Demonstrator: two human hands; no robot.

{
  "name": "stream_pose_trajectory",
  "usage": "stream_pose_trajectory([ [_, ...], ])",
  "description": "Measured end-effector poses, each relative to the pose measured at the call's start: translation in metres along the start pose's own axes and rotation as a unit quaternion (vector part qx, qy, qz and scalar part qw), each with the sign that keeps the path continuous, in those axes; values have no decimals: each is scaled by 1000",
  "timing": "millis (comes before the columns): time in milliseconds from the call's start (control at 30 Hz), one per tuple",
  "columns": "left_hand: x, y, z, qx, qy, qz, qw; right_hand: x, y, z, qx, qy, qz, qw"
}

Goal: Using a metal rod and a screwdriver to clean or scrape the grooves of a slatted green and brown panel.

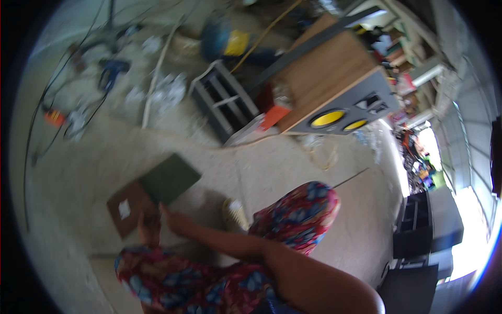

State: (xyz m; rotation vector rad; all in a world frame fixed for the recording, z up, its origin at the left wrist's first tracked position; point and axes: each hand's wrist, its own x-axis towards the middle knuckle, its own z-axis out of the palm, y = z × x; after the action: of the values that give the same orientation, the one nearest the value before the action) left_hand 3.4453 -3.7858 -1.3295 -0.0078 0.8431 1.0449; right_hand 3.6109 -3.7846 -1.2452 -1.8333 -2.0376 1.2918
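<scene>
A flat sheet in two parts lies low in front of me. One part is green (170,179), the other brown (124,222) with a small white label (124,209). I cannot tell whether it is one folded sheet or two. My left hand (150,230) is closed on the near edge of the brown part, its thumb on top and the other fingers mostly hidden. Beside it, my right hand (177,221) reaches in from the right, fingers closed at the edge where brown meets green. Blur hides the exact grip.
A wood-sided speaker cabinet (334,78) with yellow cones stands beyond, beside a grey open-compartment box (222,102) and a red-orange box (274,112). At left lie a blue power tool (112,70), cables and crumpled clear plastic (170,89). Black cabinets (418,225) stand at right.
</scene>
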Motion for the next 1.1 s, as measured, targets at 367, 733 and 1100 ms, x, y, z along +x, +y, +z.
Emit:
stream_pose_trajectory([
  [367, -1, 18, -37, 12, 60, 10, 998, 2, -25, 39, -21, -39, 70, 997],
  [733, 3, 19, -58, 8, 61, 11, 998, -79, -32, 24, 29, -70, 69, 995],
  [1100, -3, 25, -61, 24, 59, 5, 998, -32, -31, 42, 9, 44, -14, 999],
])
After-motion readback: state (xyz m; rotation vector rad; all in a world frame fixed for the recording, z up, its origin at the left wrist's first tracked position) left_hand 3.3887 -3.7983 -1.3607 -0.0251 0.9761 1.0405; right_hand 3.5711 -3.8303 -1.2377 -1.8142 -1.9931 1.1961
